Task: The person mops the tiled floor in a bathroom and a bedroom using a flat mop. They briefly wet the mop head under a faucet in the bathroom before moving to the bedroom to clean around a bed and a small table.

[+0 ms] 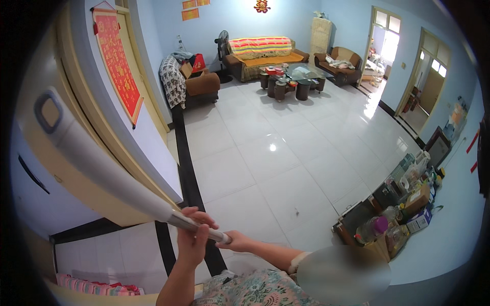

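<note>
A long pole [107, 163], like a mop or broom handle, slants from the upper left down to my hands. It has a thick white sleeve with a grey-rimmed hanging hole at its raised end, then a short shiny metal tube. My left hand [194, 237] is wrapped loosely around the metal tube, thumb in front, some fingers showing beyond it. Close by, my right hand [236, 241] grips the pale lower end of the tube. Whatever lies beyond the right hand is hidden, and no head shows on the pole.
White tiles [250, 148] with black borders cover the floor. Bottles, boxes and jars crowd a low surface [352, 219] at right. Farther off stand a glass coffee table [306, 71], a sofa [245, 71] and armchairs. A red scroll [120, 66] hangs by the left doorway.
</note>
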Tool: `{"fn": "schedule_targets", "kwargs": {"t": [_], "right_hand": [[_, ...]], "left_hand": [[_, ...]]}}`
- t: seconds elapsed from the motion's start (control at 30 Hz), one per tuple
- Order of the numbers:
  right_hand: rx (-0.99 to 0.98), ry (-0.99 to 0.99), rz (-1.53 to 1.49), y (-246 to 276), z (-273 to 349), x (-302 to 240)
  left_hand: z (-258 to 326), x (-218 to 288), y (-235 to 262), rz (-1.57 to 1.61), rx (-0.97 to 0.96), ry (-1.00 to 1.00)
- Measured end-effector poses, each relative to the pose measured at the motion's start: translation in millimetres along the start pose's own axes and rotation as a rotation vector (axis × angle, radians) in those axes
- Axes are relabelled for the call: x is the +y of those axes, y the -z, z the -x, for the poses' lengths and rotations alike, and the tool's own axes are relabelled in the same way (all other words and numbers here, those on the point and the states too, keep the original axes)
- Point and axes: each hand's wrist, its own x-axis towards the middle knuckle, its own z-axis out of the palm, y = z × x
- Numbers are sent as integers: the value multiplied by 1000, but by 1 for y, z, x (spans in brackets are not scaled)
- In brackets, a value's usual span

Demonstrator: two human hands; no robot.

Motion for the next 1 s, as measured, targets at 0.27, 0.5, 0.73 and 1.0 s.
{"fn": "schedule_targets", "kwargs": {"t": [0.27, 0.5, 0.73, 1.0], "right_hand": [[-241, 115, -74, -55, -168, -63], [-387, 260, -166, -146, -295, -100], [-570, 487, -170, -205, -374, -152], [-856, 519, -255, -276, -459, -215]], "left_hand": [[-52, 3, 138, -148, 213, -160], [-77, 20, 264, -230, 382, -219], [-56, 42, 345, -666, 569, 129], [-67, 54, 422, -819, 932, 120]]}}
